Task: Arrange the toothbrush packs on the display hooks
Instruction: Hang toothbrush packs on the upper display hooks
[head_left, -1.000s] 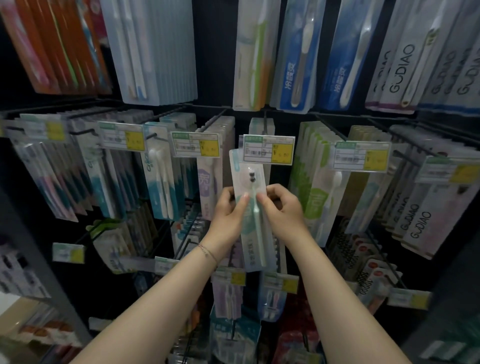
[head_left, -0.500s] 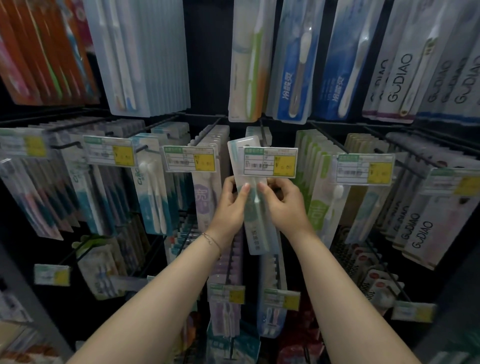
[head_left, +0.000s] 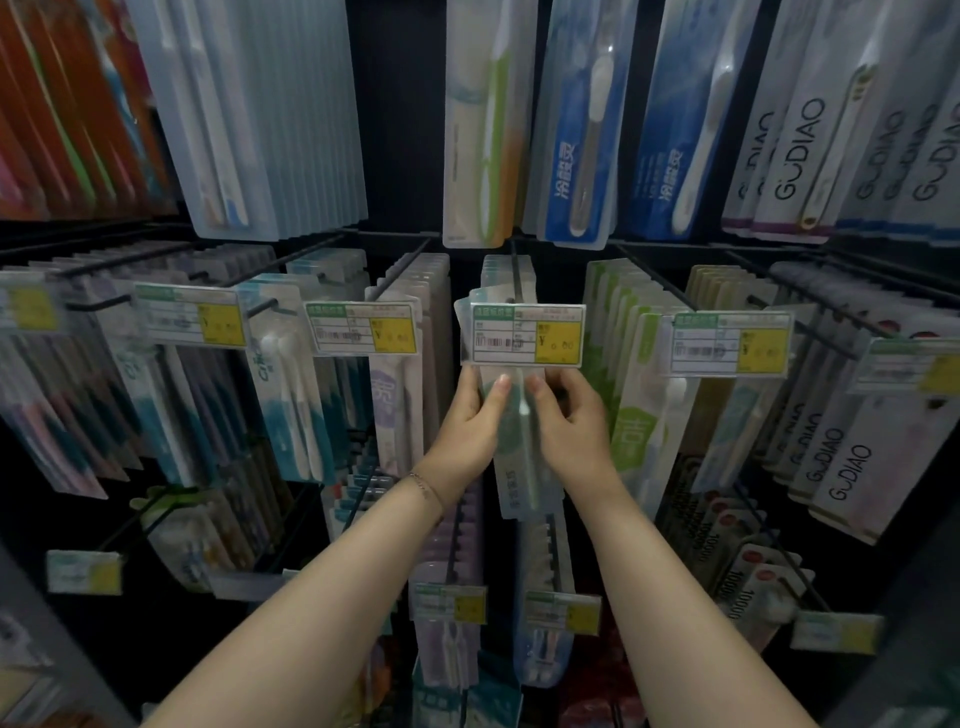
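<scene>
A pale green toothbrush pack (head_left: 522, 467) hangs upright in the middle of the rack. Its top is tucked behind a white and yellow price tag (head_left: 527, 335) at the tip of a black display hook (head_left: 515, 265). My left hand (head_left: 475, 415) grips the pack's left edge just under the tag. My right hand (head_left: 566, 421) pinches its right edge at the same height. Whether the pack's hole sits on the hook is hidden by the tag. More packs of the same kind (head_left: 506, 275) hang further back on that hook.
Rows of hooks full of toothbrush packs flank the middle hook, each with a price tag (head_left: 361, 327). Larger packs (head_left: 488, 124) hang from the row above, close over the hook. GUDIAO packs (head_left: 841, 467) crowd the right. Lower hooks with tags (head_left: 452, 603) jut out below my forearms.
Both hands have lifted the pack upward; its top, with the hanging hole seen below the tag a second ago, has gone up behind the price tag.
</scene>
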